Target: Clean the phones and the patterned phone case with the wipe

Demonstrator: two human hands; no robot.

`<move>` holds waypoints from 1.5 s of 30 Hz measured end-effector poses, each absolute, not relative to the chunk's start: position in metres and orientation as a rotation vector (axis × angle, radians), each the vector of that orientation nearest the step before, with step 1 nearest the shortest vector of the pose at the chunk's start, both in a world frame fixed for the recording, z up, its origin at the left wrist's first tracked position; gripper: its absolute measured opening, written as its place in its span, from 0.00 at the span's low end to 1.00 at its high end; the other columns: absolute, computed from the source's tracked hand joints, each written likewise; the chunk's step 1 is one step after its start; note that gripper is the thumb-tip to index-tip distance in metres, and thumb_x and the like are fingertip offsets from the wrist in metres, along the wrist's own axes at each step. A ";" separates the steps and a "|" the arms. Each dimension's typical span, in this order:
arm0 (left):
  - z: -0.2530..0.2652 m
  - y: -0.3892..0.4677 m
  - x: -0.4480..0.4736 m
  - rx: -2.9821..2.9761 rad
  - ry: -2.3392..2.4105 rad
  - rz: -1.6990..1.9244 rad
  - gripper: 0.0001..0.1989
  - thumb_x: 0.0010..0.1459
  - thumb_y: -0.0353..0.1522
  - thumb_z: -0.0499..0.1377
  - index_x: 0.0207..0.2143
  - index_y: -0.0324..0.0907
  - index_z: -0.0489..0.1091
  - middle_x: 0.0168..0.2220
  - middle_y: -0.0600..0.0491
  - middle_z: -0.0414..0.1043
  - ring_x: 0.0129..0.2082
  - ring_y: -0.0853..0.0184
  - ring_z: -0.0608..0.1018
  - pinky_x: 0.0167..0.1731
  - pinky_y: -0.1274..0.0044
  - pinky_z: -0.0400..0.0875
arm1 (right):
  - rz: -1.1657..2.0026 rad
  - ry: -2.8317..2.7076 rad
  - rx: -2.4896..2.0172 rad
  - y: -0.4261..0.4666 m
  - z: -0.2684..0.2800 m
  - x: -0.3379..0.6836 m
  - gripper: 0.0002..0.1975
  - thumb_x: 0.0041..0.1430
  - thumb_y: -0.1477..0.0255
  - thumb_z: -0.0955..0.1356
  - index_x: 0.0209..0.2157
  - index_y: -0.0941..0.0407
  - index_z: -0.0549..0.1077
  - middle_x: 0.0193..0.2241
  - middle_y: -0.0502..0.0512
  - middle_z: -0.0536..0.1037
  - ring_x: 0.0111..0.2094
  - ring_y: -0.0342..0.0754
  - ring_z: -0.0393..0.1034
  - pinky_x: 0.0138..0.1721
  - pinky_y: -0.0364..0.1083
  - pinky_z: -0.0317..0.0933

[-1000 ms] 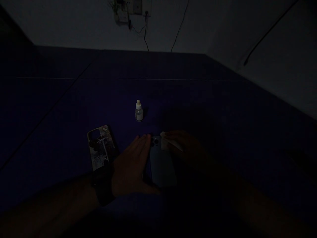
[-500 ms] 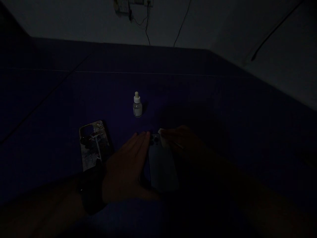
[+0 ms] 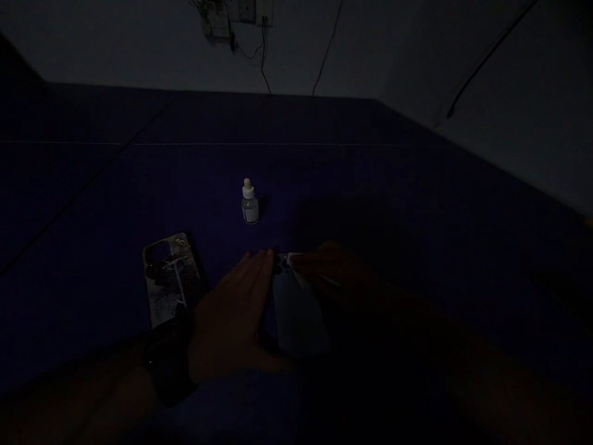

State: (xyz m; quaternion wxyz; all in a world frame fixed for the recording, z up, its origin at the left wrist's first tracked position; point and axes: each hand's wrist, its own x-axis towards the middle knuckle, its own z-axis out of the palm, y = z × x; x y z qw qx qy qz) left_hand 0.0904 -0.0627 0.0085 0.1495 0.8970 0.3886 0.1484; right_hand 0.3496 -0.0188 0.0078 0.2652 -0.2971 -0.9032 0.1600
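A smartphone (image 3: pixel 299 315) lies back up on the dark blue surface, its camera lenses at the far end. My left hand (image 3: pixel 231 315), with a dark watch (image 3: pixel 169 364) on the wrist, steadies it: the stretched fingers run along its left edge and the thumb lies by its near end. A folded white cloth (image 3: pixel 293 259) is pinched in my right hand (image 3: pixel 331 262), pressed on the phone's back beside and partly over the lenses. Deep shadow hides much of the right hand. Left of my left hand lies a patterned phone case (image 3: pixel 171 278), partly covered by the wrist.
Beyond the phone, a small dropper bottle (image 3: pixel 250 207) with a white cap stands upright. At the back is a pale wall (image 3: pixel 139 49) with sockets (image 3: pixel 248 11) and hanging cables (image 3: pixel 264 55). The room is very dark.
My right hand has slid the cloth left and slightly down, onto the lens area. My left hand stays at the phone. The whole view has shifted slightly.
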 end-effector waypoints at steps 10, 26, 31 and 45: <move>0.006 -0.064 0.091 2.565 1.152 0.410 0.74 0.38 0.64 0.65 0.72 0.35 0.31 0.70 0.30 0.46 0.68 0.34 0.55 0.62 0.47 0.59 | 0.341 -2.444 -0.776 -0.020 0.011 0.348 0.12 0.66 0.73 0.66 0.50 0.57 0.76 0.51 0.61 0.80 0.50 0.52 0.75 0.48 0.54 0.69; 0.008 -0.063 0.089 2.589 1.103 0.405 0.73 0.41 0.66 0.62 0.72 0.34 0.29 0.71 0.29 0.43 0.69 0.36 0.53 0.64 0.49 0.56 | 0.461 -2.350 -0.840 -0.014 0.009 0.350 0.09 0.66 0.73 0.67 0.45 0.52 0.79 0.44 0.55 0.84 0.44 0.49 0.78 0.45 0.50 0.72; 0.006 -0.063 0.089 2.580 1.130 0.404 0.73 0.40 0.67 0.62 0.72 0.33 0.32 0.70 0.28 0.45 0.69 0.34 0.53 0.63 0.47 0.57 | 0.454 -2.398 -0.799 -0.015 0.010 0.347 0.10 0.67 0.73 0.65 0.45 0.52 0.78 0.46 0.55 0.83 0.46 0.49 0.78 0.45 0.51 0.71; 0.005 -0.063 0.089 2.587 1.121 0.472 0.75 0.37 0.65 0.66 0.72 0.36 0.30 0.70 0.30 0.46 0.68 0.34 0.55 0.63 0.47 0.57 | 0.420 -2.346 -0.782 -0.014 0.007 0.349 0.06 0.63 0.73 0.68 0.40 0.53 0.79 0.40 0.55 0.84 0.41 0.50 0.78 0.41 0.50 0.71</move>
